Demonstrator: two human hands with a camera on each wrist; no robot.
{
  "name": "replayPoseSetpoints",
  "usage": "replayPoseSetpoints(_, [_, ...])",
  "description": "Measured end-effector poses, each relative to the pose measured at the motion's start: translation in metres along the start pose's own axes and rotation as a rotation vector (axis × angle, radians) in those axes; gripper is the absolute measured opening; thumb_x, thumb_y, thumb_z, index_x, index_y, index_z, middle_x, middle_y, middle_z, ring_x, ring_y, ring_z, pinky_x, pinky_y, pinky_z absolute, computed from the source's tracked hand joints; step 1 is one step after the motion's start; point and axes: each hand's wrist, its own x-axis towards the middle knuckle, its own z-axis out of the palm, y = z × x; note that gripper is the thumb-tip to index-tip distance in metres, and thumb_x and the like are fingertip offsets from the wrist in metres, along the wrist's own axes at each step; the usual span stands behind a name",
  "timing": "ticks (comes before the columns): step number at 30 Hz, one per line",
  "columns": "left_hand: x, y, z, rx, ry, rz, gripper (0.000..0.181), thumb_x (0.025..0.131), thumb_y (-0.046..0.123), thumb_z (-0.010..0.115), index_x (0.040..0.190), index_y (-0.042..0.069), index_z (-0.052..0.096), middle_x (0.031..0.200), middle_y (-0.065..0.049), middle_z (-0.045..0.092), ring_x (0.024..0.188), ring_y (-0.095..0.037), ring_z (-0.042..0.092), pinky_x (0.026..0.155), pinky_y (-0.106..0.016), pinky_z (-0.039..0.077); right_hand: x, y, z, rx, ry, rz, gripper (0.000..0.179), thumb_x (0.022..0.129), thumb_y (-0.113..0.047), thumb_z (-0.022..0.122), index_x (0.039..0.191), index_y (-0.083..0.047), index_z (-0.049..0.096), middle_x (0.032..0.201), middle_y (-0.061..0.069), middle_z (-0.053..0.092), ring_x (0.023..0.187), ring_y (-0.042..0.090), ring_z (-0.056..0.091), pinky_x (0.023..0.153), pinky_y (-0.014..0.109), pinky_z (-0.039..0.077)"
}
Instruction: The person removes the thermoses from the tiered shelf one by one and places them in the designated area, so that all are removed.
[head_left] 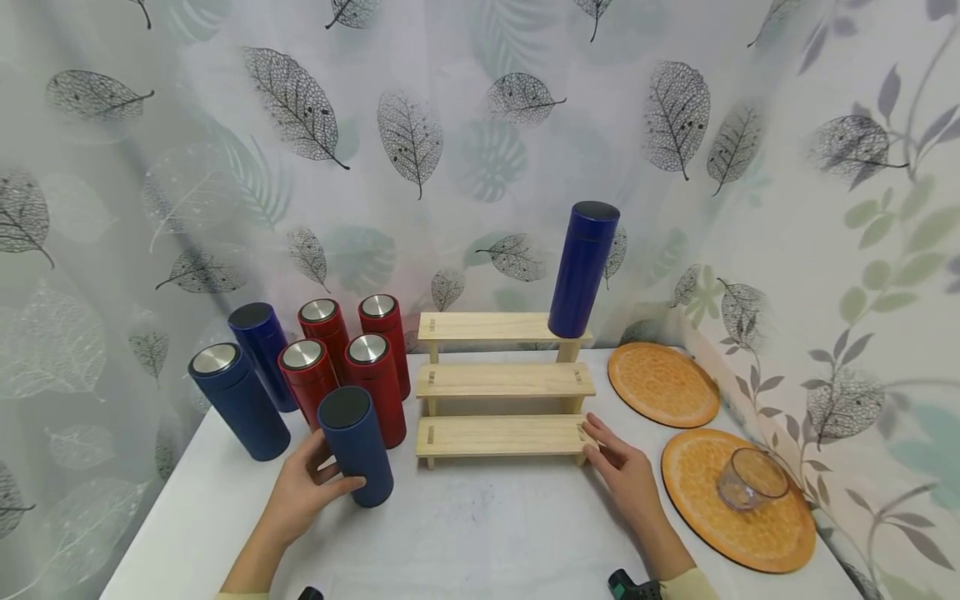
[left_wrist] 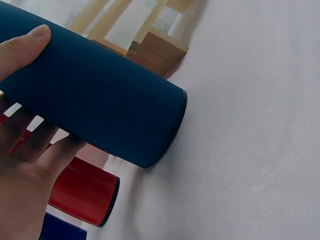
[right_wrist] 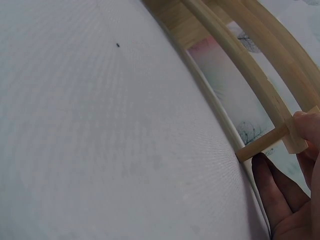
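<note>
My left hand grips a matte blue flask with a black top, thumb on its near side and fingers behind. In the left wrist view the flask's base is close to the white cloth; whether it touches, I cannot tell. The three-tier wooden display stand is to the right of this flask. My right hand holds the right end of the stand's lowest tier, with the thumb on the board and fingers by the leg. On the top tier's right end stands a glossy blue flask.
Several red flasks with steel tops cluster left of the stand. Beside them are a steel-topped blue flask and a glossy blue one. At right lie two round orange mats, one behind the other, which bears a clear glass.
</note>
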Motion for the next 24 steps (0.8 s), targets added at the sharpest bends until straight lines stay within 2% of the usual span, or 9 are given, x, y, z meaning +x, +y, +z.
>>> replayPoseSetpoints(7, [-0.001,-0.001,0.000,0.028,-0.006,-0.002,0.090,0.086,0.009,0.094,0.163,0.009,0.046,0.156,-0.017,0.056,0.130,0.001,0.058,0.105,-0.022,0.052,0.001,0.002,-0.002,0.022,-0.007,-0.046,0.043,0.105,-0.026,0.076,0.146,-0.017,0.071,0.159,-0.006,0.056,0.149,0.023,0.049,0.101,0.008,0.046])
replayPoseSetpoints(12, [-0.004,0.001,0.000,0.056,-0.004,0.001,0.089,0.087,0.011,0.093,0.162,0.010,0.046,0.156,-0.014,0.057,0.133,0.000,0.056,0.108,-0.019,0.048,0.000,0.002,-0.001,0.017,-0.009,-0.037,0.043,0.105,-0.028,0.076,0.147,-0.018,0.071,0.159,-0.006,0.056,0.149,0.021,0.049,0.101,0.007,0.046])
replayPoseSetpoints(15, [-0.009,0.005,0.001,0.074,0.023,0.013,0.086,0.087,0.012,0.093,0.161,0.007,0.048,0.154,-0.014,0.058,0.131,0.002,0.056,0.108,-0.019,0.048,0.000,0.002,-0.001,0.011,-0.015,-0.023,0.044,0.105,-0.029,0.076,0.147,-0.018,0.070,0.159,-0.007,0.055,0.150,0.020,0.048,0.101,0.007,0.046])
replayPoseSetpoints(19, [-0.017,0.010,0.001,0.068,0.077,0.082,0.081,0.086,0.005,0.093,0.156,0.003,0.052,0.147,-0.014,0.062,0.128,0.003,0.059,0.106,-0.021,0.052,0.000,0.001,-0.001,-0.001,-0.014,-0.016,0.044,0.105,-0.031,0.075,0.148,-0.019,0.070,0.160,-0.007,0.055,0.150,0.020,0.048,0.101,0.007,0.046])
replayPoseSetpoints(24, [-0.026,0.020,-0.001,0.064,0.149,0.168,0.068,0.084,-0.008,0.090,0.143,-0.002,0.057,0.133,-0.010,0.065,0.119,-0.007,0.066,0.102,-0.023,0.056,0.001,0.003,-0.001,-0.006,-0.005,-0.017,0.044,0.105,-0.030,0.076,0.147,-0.019,0.070,0.160,-0.008,0.055,0.150,0.020,0.049,0.100,0.006,0.046])
